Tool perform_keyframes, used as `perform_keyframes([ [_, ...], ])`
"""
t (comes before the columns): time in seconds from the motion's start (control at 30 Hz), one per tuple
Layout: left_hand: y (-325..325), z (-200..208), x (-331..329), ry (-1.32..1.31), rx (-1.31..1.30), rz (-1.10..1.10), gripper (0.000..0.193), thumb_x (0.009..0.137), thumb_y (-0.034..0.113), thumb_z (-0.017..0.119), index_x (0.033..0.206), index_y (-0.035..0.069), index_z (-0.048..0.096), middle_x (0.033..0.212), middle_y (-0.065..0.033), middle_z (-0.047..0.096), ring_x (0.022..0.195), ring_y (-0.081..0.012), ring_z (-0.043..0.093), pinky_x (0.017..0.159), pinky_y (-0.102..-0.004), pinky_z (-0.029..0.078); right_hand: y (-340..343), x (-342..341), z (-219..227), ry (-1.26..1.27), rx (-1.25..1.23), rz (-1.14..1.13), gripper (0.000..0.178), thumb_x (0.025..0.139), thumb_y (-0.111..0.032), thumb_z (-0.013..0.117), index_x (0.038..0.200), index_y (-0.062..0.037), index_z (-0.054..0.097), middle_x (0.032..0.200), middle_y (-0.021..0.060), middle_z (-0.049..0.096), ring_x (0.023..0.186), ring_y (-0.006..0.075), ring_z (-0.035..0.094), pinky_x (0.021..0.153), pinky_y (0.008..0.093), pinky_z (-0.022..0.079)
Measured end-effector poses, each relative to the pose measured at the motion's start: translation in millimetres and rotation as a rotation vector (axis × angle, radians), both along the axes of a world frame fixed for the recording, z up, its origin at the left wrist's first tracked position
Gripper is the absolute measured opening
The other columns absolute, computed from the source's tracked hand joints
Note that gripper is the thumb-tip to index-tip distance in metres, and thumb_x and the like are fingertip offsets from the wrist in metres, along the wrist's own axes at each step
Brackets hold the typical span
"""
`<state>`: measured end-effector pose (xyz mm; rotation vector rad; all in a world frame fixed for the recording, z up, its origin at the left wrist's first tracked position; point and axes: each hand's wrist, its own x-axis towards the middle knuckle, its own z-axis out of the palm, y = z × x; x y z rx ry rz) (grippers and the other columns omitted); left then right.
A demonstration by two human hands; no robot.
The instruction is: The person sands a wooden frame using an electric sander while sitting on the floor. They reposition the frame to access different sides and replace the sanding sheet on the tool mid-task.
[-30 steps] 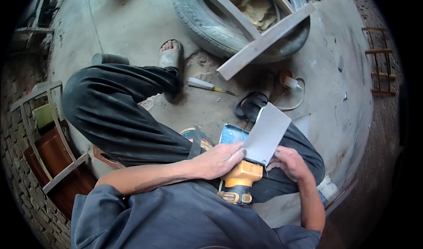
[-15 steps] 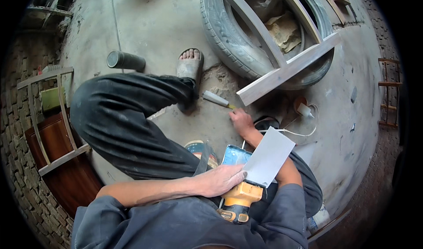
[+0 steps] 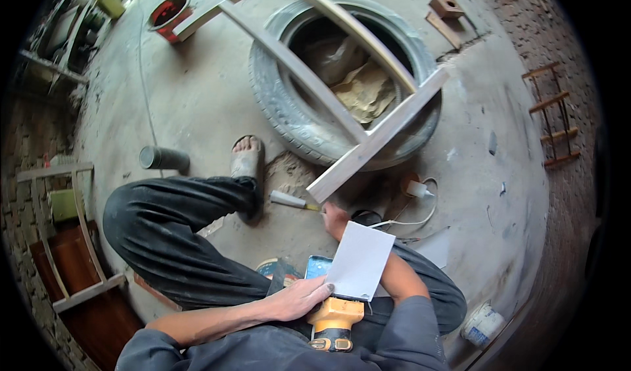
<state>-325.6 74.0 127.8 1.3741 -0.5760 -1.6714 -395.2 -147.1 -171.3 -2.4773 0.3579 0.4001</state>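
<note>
A yellow-and-black power sander (image 3: 335, 313) lies across my lap, its lower end toward me. Over its far end stands a white rectangular sheet (image 3: 361, 259), probably sandpaper. My left hand (image 3: 299, 300) lies against the sander, with its thumb over the sheet's lower left edge and its fingers partly hidden behind it. On the floor in front, my right hand (image 3: 335, 218) is closed at the yellow end of a slim tool (image 3: 287, 199) with a pale grey, wider end. The exact grip of those fingers is hard to see. A blue object (image 3: 318, 266) shows behind the sheet.
A wooden frame (image 3: 374, 162) rests across a large tyre (image 3: 276, 118) ahead. A dark cylinder (image 3: 164, 159) lies left of my sandalled foot. A white bottle (image 3: 418, 189) and cable are right of my hand. Further out are a red bucket (image 3: 169, 17) and a white tub (image 3: 483, 325).
My view has tilted up and turned right, showing more of the wooden frame and the red bucket. Both hands keep nearly the same places on the sander, sheet and slim tool.
</note>
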Motion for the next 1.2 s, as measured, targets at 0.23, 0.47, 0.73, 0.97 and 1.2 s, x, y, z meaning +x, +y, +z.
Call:
perform_keyframes([
  [0.23,1,-10,0,-0.113,-0.008,-0.018,0.049,0.114,0.038,0.042,0.134,-0.003,0.057,0.118,-0.0242,0.068,0.107,-0.0342,0.064,0.098,-0.0414,0.049,-131,-8,191,-0.428,-0.091,-0.291,0.007,0.093,-0.011,0.065,0.096,-0.0046,0.066,0.091,0.0219,0.068,0.085,0.0422,0.067,0.079,0.0492,0.056],
  [0.47,-5,5,1,-0.033,-0.038,0.031,0.048,0.116,0.033,0.037,0.143,-0.003,0.053,0.127,-0.0212,0.067,0.118,-0.0292,0.063,0.106,-0.0409,0.046,-58,-26,402,-0.042,0.464,-0.511,0.013,0.100,-0.005,0.068,0.111,-0.0003,0.071,0.095,0.0081,0.074,0.078,0.0128,0.070,0.071,0.0299,0.059],
  [0.73,3,6,-10,-0.039,-0.089,0.116,0.043,0.117,0.034,0.041,0.133,-0.002,0.058,0.105,-0.0081,0.064,0.095,-0.0160,0.054,0.087,-0.0349,0.047,14,-54,388,-0.030,0.335,-0.121,0.013,0.093,-0.003,0.072,0.106,-0.0010,0.075,0.096,0.0131,0.076,0.079,0.0226,0.074,0.073,0.0326,0.058],
  [0.97,6,5,-7,-0.041,-0.070,0.059,0.044,0.116,0.035,0.038,0.137,0.001,0.056,0.119,-0.0202,0.068,0.112,-0.0308,0.062,0.101,-0.0428,0.046,24,-50,383,-0.072,0.347,-0.162,0.009,0.093,-0.008,0.071,0.100,-0.0025,0.073,0.093,0.0152,0.073,0.084,0.0347,0.072,0.077,0.0413,0.058],
  [1.2,5,6,-11,-0.068,-0.110,0.127,0.041,0.117,0.037,0.042,0.120,0.000,0.060,0.097,-0.0068,0.059,0.089,-0.0163,0.051,0.082,-0.0348,0.045,21,-52,377,-0.156,0.297,-0.029,0.010,0.093,-0.008,0.072,0.102,-0.0042,0.072,0.095,0.0136,0.073,0.090,0.0333,0.071,0.080,0.0417,0.057],
])
